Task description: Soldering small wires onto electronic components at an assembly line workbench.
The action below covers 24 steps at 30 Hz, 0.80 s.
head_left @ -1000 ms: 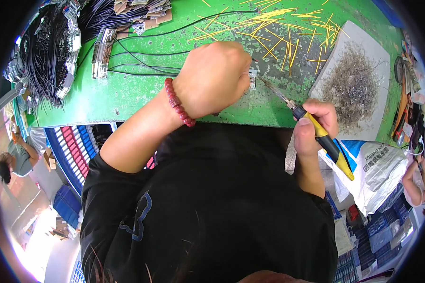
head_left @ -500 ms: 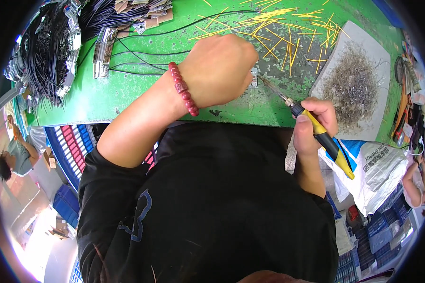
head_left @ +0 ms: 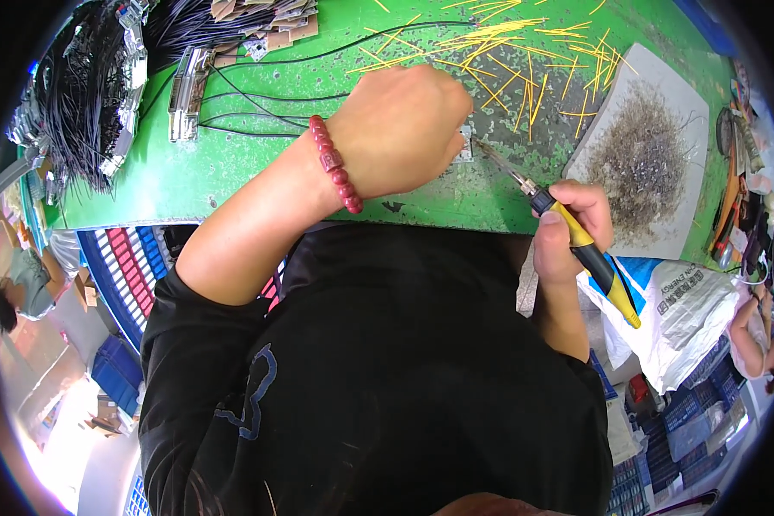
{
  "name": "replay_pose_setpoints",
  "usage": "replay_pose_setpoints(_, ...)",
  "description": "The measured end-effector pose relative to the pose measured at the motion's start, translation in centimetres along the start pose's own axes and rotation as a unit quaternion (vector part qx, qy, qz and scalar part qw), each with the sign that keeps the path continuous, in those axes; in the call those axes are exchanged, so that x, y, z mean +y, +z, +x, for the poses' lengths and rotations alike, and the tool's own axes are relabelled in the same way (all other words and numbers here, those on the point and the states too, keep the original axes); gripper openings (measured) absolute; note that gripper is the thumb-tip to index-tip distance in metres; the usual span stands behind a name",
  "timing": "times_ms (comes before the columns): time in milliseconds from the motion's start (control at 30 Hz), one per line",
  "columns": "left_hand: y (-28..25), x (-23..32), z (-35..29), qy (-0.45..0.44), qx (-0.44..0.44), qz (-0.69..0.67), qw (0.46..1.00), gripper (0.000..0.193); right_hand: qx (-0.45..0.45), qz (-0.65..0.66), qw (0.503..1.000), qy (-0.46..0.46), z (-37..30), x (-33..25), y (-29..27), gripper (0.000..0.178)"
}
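My right hand [head_left: 574, 225] grips a yellow and black soldering iron [head_left: 586, 249] like a pen. Its thin metal tip points up and left, beside a small silvery metal part [head_left: 465, 144] on the green bench. Whether tip and part touch, I cannot tell. My left hand [head_left: 408, 129] is closed, knuckles up, over the left side of that part; its fingertips and what they pinch are hidden. Thin black cables [head_left: 258, 115] run from a silvery metal housing [head_left: 189, 95] on the left toward my left hand and wrist, where they pass out of sight.
Yellow thin sticks or wires [head_left: 499, 39] lie scattered beyond my hands. A grey board [head_left: 692, 129] with dark debris is at right. Black cable bundles [head_left: 82, 103] hang at far left. A white sack [head_left: 688, 310] sits below the bench's right edge. Other people appear at both sides.
Both my hands and the soldering iron keep almost the same pose; the view has shifted slightly. At the left edge, another person's raised arm has come down.
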<state>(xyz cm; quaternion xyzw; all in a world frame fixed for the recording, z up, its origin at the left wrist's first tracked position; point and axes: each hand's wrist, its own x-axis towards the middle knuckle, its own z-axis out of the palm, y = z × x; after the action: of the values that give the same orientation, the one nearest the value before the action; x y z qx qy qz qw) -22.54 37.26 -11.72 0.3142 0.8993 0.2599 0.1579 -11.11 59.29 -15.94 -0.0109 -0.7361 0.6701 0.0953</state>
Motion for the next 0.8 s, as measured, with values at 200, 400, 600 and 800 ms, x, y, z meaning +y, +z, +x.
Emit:
replay_pose_setpoints(200,0.04,-0.03,0.02,-0.008,-0.009,0.002,1.000,0.016,-0.012,0.001,1.000,-0.003,0.12,0.05,-0.03,0.028)
replay_pose_setpoints(400,0.05,0.05,0.17,-0.021,-0.018,-0.006,1.000,0.016,-0.010,0.014,1.000,-0.010,0.06,0.08,0.01,0.026)
replay_pose_setpoints(600,0.09,-0.02,0.23,-0.017,-0.010,-0.002,1.000,0.016,-0.037,-0.028,0.999,-0.001,0.22,0.06,-0.21,0.025)
replay_pose_setpoints(800,0.08,-0.05,0.22,-0.013,-0.004,-0.005,1.000,0.016,0.015,0.028,0.999,-0.015,-0.03,0.03,0.35,0.025)
